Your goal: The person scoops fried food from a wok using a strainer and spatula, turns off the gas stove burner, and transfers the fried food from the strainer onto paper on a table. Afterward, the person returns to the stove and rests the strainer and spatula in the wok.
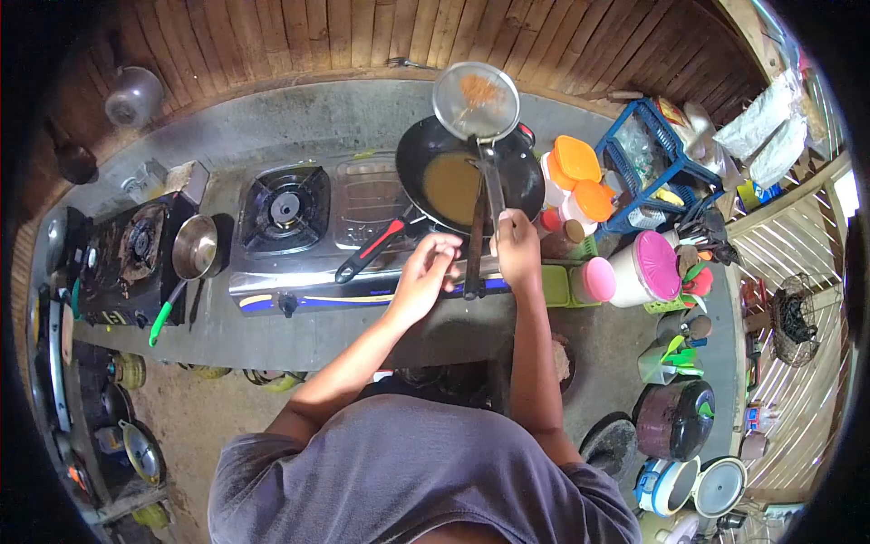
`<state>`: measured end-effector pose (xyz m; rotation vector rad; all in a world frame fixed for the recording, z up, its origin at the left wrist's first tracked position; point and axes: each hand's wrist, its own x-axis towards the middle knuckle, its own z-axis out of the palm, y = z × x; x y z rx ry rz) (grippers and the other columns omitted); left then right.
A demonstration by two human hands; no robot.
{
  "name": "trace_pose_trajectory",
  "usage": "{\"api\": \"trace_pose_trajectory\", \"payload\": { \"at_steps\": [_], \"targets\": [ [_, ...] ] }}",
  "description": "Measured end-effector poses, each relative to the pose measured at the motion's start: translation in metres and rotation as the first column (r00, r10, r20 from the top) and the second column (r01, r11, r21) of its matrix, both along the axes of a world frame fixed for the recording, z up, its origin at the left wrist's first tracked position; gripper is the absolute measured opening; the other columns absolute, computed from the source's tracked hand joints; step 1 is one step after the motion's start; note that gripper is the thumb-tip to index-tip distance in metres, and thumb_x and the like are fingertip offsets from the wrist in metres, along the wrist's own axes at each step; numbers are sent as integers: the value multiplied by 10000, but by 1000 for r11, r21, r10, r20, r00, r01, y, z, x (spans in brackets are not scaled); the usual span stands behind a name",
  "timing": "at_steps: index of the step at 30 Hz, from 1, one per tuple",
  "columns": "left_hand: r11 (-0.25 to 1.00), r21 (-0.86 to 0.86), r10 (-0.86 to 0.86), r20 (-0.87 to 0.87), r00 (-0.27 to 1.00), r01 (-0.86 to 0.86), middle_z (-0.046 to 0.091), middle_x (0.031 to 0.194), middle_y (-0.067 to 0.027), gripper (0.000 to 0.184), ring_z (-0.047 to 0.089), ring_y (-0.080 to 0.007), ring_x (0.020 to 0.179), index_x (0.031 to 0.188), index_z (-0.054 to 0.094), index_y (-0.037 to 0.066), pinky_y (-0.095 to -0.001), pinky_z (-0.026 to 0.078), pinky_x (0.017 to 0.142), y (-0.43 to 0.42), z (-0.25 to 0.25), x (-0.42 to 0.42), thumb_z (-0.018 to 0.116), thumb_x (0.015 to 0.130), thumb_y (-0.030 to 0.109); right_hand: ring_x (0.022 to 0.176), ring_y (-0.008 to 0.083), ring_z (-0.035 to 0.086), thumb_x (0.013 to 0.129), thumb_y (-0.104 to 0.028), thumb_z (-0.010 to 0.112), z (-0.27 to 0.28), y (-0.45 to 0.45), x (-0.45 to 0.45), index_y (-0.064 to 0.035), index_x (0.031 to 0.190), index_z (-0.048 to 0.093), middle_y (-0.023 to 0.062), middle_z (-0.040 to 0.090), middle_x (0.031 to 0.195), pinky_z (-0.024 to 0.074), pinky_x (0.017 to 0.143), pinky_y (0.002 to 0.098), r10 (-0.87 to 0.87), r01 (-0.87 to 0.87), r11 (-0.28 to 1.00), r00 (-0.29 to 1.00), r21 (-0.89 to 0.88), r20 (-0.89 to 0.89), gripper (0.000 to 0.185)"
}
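Note:
My right hand [517, 252] is closed around the handle of a mesh strainer [453, 111]. Orange-brown bits [480, 91] lie in its mesh bowl, which is over the far rim of a black wok [521, 186]. Brownish liquid [450, 189] fills the wok's bottom. A utensil with a long dark handle [474, 263] leans out over the wok's near rim, between my hands; its far end is hard to make out. Beside it, my left hand [426, 276] is held with fingers loosely curled and apart, seemingly empty. The wok's red and black handle [373, 249] points toward the left front.
The wok sits on the right side of a two-burner stove [340, 281]; the left burner [285, 208] is bare. A small saucepan [196, 247] with a green handle stands farther left. Orange-lidded containers [575, 159], a blue rack [639, 172] and a pink-lidded tub [645, 272] crowd the right.

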<state>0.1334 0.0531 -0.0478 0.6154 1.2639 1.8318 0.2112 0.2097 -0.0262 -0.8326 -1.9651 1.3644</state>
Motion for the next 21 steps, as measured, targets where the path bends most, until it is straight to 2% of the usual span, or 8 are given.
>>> {"api": "trace_pose_trajectory", "payload": {
  "at_steps": [3, 7, 11, 12, 15, 16, 20, 21],
  "targets": [
    [986, 164, -25, 23, 999, 21, 552, 1178, -77, 335, 578, -145, 1014, 1288, 490, 31, -315, 520, 863, 18, 8, 0, 480, 1025, 238, 504, 130, 515, 1014, -202, 425, -1, -5, 0, 19, 958, 562, 55, 547, 586, 423, 506, 304, -8, 8, 1000, 1000, 6, 2, 266],
    [996, 64, -63, 130, 990, 55, 521, 1274, -93, 419, 563, -133, 1078, 1360, 421, 1, -284, 497, 911, 33, 20, 0, 463, 1031, 258, 512, 122, 516, 1014, -197, 395, -13, -12, 0, 10, 991, 558, 42, 529, 594, 412, 485, 297, 43, -39, 993, 998, -115, 40, 265],
    [983, 108, -159, 107, 981, 148, 570, 861, -16, 275, 559, -81, 704, 1155, 504, 40, -234, 479, 620, 53, -1, -10, 423, 1044, 278, 514, 118, 511, 1010, -205, 378, 0, -31, -11, -4, 1049, 531, 34, 517, 622, 407, 448, 289, 43, -44, 973, 999, -227, -8, 255],
    [998, 54, -31, 151, 988, 24, 498, 724, 15, 232, 485, -73, 556, 1056, 502, 67, -221, 425, 515, 52, 23, -1, 413, 1045, 281, 510, 121, 511, 1010, -203, 375, -1, -34, -16, -8, 1054, 526, 37, 520, 626, 408, 442, 293, 37, -45, 977, 998, -210, -45, 251],
    [984, 176, -47, 178, 983, 15, 669, 936, -99, 276, 600, -95, 640, 1141, 514, 43, -209, 478, 518, 60, 14, -15, 398, 1041, 272, 499, 138, 545, 1004, -186, 358, 2, -42, -22, -17, 1110, 508, 73, 543, 629, 426, 418, 303, 110, -128, 965, 990, -231, -89, 249],
    [987, 127, -121, 155, 980, 102, 627, 1169, -181, 316, 644, -277, 1026, 1258, 479, 17, -373, 540, 880, 54, 17, -21, 349, 1052, 218, 465, 110, 498, 1007, -178, 372, 3, -49, -23, -31, 1081, 518, 35, 516, 605, 387, 385, 279, 91, -120, 951, 990, -286, -112, 220],
    [949, -149, -264, 99, 959, 277, 616, 1165, -218, 256, 647, -286, 1023, 1142, 478, 8, -400, 556, 860, 42, 20, -41, 338, 1051, 203, 525, 209, 600, 992, -183, 422, 13, -59, -9, -25, 1086, 533, 84, 568, 629, 466, 465, 321, 181, -169, 945, 983, -281, 17, 215],
    [966, -109, -218, 148, 965, 235, 617, 1153, -217, 243, 648, -287, 1020, 1119, 474, 11, -408, 558, 858, 41, 16, -45, 342, 1050, 203, 520, 192, 585, 994, -188, 437, 9, -57, -4, -27, 1101, 533, 74, 550, 616, 466, 477, 318, 136, -129, 986, 989, -104, 60, 216]
  ]
}}
